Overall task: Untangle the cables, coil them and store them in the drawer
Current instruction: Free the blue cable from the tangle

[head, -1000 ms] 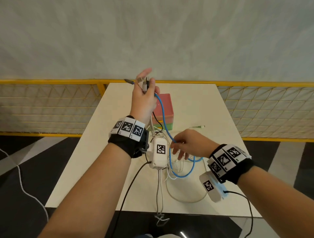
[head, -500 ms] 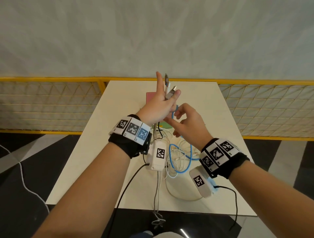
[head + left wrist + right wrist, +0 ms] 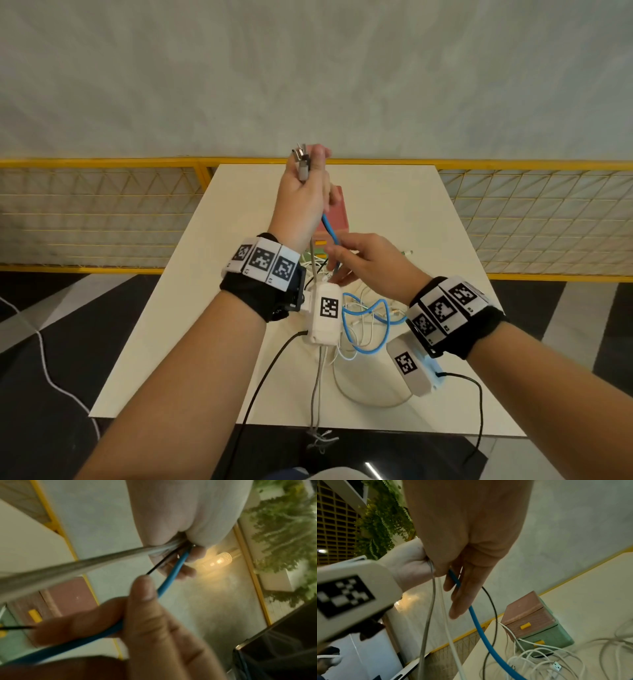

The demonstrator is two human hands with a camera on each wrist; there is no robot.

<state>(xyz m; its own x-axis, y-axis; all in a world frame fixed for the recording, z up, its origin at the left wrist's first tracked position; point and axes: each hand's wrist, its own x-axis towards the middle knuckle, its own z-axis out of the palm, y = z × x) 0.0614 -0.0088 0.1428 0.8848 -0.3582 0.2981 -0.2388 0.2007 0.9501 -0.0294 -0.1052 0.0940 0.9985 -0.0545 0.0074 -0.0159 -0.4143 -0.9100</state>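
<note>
**Above the table, a fistful of cable ends and one blue strand singled out**

Behind the raised left hand [image 3: 305,202], much of the small drawer unit [image 3: 337,219] is hidden in the head view; only its pink top and a sliver of green show. The right-wrist view shows it better: a boxy plastic stack, pink drawer over green, each with a small yellow pull, both closed. It stands on the cream table [image 3: 394,192], just beyond the cable tangle [image 3: 363,325].

The left hand is closed in a fist around the upper ends of several cables, metal plugs sticking out above its knuckles. How many cables it holds cannot be counted; the plugs are blurred. Hanging from the fist are a thick smooth blue cable [image 3: 330,228], a thin black cable [image 3: 494,609], a grey cable [image 3: 317,387] and a white one, all round and glossy.

The right hand [image 3: 368,262] sits just below the left. The left-wrist view, smeared by motion, shows the blue cable passing between its thumb and forefinger, the other fingers loosely extended; how firmly it pinches is hard to tell.

Lower down, the blue cable loops through thin white leads piled on the table, partly covered by both wrist cameras. The grey cable drops over the near table edge, ending in a small knot.
</note>
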